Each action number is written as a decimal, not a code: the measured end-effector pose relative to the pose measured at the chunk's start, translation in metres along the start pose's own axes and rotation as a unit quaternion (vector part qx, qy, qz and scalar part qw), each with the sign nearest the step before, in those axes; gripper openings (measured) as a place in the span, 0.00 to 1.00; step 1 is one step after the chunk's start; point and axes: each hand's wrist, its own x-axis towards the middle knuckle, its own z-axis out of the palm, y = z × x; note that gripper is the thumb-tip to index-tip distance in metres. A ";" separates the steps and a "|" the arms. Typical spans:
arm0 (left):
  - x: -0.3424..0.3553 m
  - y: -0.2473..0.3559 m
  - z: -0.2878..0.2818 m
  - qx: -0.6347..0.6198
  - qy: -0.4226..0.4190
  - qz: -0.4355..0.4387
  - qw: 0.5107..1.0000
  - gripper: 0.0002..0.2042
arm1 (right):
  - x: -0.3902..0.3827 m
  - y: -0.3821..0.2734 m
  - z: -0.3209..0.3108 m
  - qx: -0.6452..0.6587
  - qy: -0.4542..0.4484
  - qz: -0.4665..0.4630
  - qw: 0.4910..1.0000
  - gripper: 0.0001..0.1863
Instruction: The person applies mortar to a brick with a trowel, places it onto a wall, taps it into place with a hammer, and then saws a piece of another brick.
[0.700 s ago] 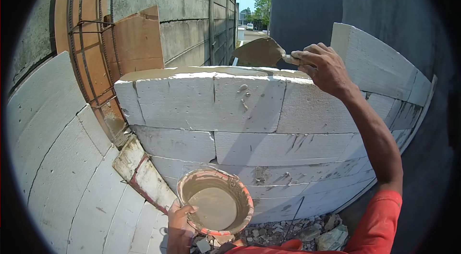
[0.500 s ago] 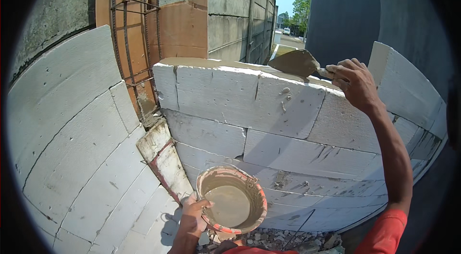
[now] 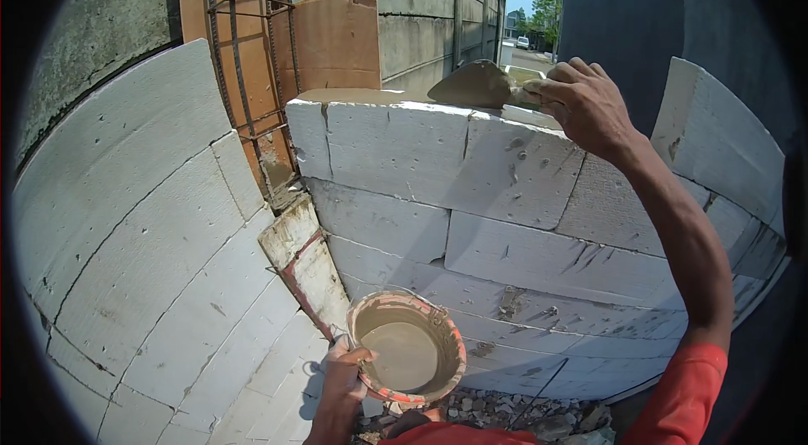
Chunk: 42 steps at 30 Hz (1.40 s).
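My left hand [image 3: 343, 373] grips the rim of an orange bucket [image 3: 455, 365], its thumb hooked over the inside edge. Grey wet mortar [image 3: 400, 357] partly fills the bucket. Up at the wall top, my right hand [image 3: 585, 104] is closed round the handle of a mortar-coated trowel [image 3: 473, 85]. The trowel's blade points left and lies on or just over the top of the white block wall [image 3: 396, 142]; contact is hard to tell. A layer of wet mortar [image 3: 349, 96] covers the wall top left of the blade.
On the left stands another white block wall [image 3: 126, 167]. Steel rebar [image 3: 233, 41] rises in the corner before orange-brown boards [image 3: 337, 41]. A stained board [image 3: 305, 264] leans below it. Rubble [image 3: 547, 420] covers the ground at the wall's foot. At right, a higher block [image 3: 715, 134] stands on the wall.
The trowel and my right hand have moved left along the wall top. Bare white block surface now shows beneath my right hand. My left hand still holds the bucket.
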 end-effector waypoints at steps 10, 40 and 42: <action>-0.027 0.000 -0.006 -0.005 0.066 0.030 0.997 0.23 | 0.017 -0.037 0.011 0.001 -0.007 -0.001 1.000 0.17; -0.030 0.004 -0.017 0.019 0.133 0.014 0.991 0.23 | -0.197 -0.220 0.074 0.340 -0.433 -0.169 0.818 0.15; -0.020 0.012 -0.014 0.020 0.098 0.013 0.995 0.24 | -0.187 -0.182 0.070 0.437 -0.396 -0.072 0.804 0.17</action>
